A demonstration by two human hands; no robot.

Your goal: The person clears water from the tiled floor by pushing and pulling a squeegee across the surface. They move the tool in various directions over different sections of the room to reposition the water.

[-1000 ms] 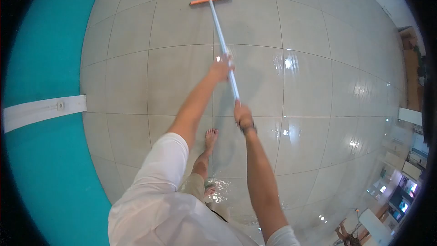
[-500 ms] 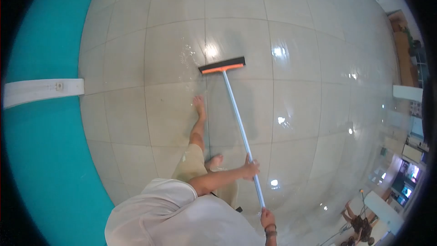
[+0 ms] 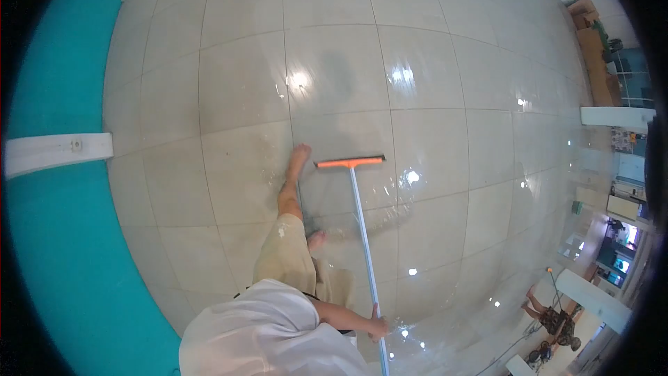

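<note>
A floor squeegee [image 3: 351, 162] with an orange head and dark rubber blade rests on the wet tiles, just right of my bare front foot [image 3: 300, 155]. From it a light blue-grey pole [image 3: 363, 233] runs down toward my body. My left hand [image 3: 378, 326] is wrapped around the pole near the bottom of the view. The pole's upper end leaves the frame there, and my right hand is out of sight.
Glossy beige tiles [image 3: 243, 87] carry wet streaks. A teal wall [image 3: 56, 251] with a white pillar [image 3: 59, 153] stands at left. At lower right are another person [image 3: 557, 324] and a cable [image 3: 508, 350]. Cardboard [image 3: 595, 49] lies along the far right.
The squeegee head has been drawn back toward my body, from ahead of my front foot to beside it. My left hand moved down with the pole. My right hand has left the view.
</note>
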